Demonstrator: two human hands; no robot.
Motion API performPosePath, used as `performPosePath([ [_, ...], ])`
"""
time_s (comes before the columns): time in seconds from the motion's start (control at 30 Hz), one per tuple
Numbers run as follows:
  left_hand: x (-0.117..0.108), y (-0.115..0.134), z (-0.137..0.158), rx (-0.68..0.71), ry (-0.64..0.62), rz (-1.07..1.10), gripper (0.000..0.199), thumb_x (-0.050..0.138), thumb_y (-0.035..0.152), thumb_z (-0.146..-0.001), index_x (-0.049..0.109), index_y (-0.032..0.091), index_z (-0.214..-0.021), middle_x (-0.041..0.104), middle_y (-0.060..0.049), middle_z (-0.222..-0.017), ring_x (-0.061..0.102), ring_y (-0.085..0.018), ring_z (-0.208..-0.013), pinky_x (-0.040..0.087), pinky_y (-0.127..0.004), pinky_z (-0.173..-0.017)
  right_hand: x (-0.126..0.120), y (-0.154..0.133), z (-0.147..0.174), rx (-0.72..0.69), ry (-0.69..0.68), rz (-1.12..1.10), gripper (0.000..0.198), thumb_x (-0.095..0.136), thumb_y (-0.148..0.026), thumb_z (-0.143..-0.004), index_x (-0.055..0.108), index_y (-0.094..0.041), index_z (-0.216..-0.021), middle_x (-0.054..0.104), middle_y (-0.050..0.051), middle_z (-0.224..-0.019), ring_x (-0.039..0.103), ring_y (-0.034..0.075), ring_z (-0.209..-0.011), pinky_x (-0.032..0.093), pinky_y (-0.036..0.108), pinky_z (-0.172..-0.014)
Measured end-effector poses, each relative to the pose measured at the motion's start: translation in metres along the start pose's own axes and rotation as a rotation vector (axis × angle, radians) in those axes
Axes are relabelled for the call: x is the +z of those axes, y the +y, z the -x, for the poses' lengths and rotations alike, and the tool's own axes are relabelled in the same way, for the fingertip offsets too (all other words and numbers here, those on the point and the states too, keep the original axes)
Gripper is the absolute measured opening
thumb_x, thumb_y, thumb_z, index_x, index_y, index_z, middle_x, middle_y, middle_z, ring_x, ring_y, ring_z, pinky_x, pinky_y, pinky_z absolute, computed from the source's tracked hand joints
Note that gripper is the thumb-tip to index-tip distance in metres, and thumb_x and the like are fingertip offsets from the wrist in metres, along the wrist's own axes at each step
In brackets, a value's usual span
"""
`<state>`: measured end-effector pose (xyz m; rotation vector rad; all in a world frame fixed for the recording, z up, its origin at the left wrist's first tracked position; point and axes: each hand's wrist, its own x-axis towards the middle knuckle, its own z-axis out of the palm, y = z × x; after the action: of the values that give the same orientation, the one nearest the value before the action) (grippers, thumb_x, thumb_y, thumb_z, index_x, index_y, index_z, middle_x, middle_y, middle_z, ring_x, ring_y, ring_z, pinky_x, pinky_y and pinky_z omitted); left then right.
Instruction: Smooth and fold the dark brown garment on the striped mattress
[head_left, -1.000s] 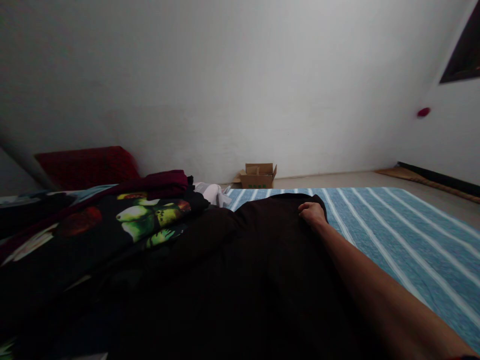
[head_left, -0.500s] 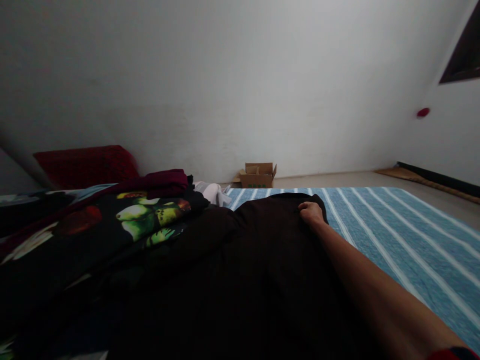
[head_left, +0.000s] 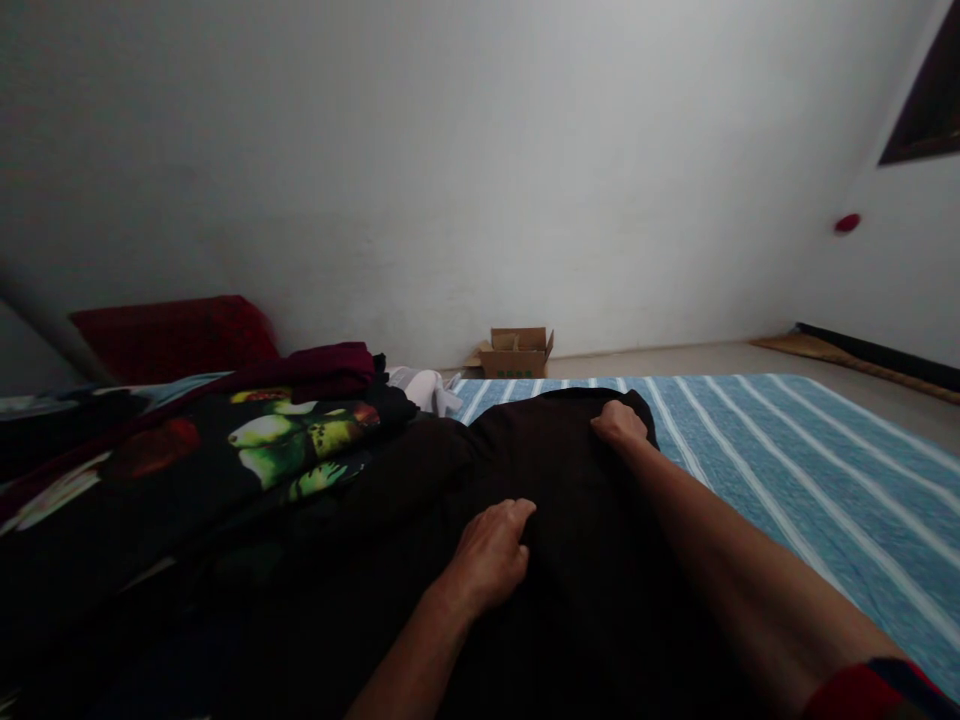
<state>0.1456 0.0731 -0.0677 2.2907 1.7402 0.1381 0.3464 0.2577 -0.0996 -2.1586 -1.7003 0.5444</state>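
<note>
A very dark garment [head_left: 555,470] lies spread over the bed in front of me; its kind is hard to make out in the dim light. My right hand [head_left: 622,422] is closed on the cloth near its far right corner, the fingers curled down into it. Nearer to me, my left hand [head_left: 491,552] is over the middle of the same garment, thumb and fingers apart, with nothing visible in it. Whether its fingertips touch the cloth is unclear. To the left is a black garment with a colourful floral print [head_left: 292,435], heaped beside the dark one.
Under the clothes is a blue bed cover with white stripes [head_left: 787,470]. A maroon cloth [head_left: 330,368] and a whitish cloth [head_left: 426,388] lie among the clothes at left. Beyond the bed are an open cardboard box [head_left: 514,358] and a red cushion-like object [head_left: 176,335] by the wall.
My left hand has come into view from below and is now over the middle of the dark garment. My right hand keeps its hold at the far corner, barely shifted.
</note>
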Motion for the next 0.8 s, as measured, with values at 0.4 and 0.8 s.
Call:
performPosePath([
  [0.4, 0.024, -0.012, -0.004, 0.153, 0.087, 0.277, 0.012, 0.048, 0.016, -0.075, 0.06, 0.021, -0.075, 0.055, 0.0, -0.079, 0.053, -0.015, -0.076, 0.039, -0.023, -0.067, -0.001, 0.003, 0.001, 0.022, 0.01, 0.02, 0.033, 0.054, -0.039, -0.084, 0.062, -0.01, -0.099, 0.064, 0.015, -0.1, 0.062, 0.02, -0.09, 0.048, 0.033, -0.077],
  [0.8, 0.025, -0.013, -0.001, 0.181, 0.055, 0.381, 0.011, 0.057, 0.029, -0.073, 0.058, 0.018, -0.071, 0.051, 0.001, -0.08, 0.051, -0.013, -0.074, 0.039, -0.022, -0.064, -0.014, 0.001, 0.04, -0.097, 0.057, 0.119, 0.033, 0.045, -0.035, -0.085, 0.061, -0.013, -0.103, 0.061, 0.019, -0.107, 0.058, 0.03, -0.101, 0.044, 0.037, -0.078],
])
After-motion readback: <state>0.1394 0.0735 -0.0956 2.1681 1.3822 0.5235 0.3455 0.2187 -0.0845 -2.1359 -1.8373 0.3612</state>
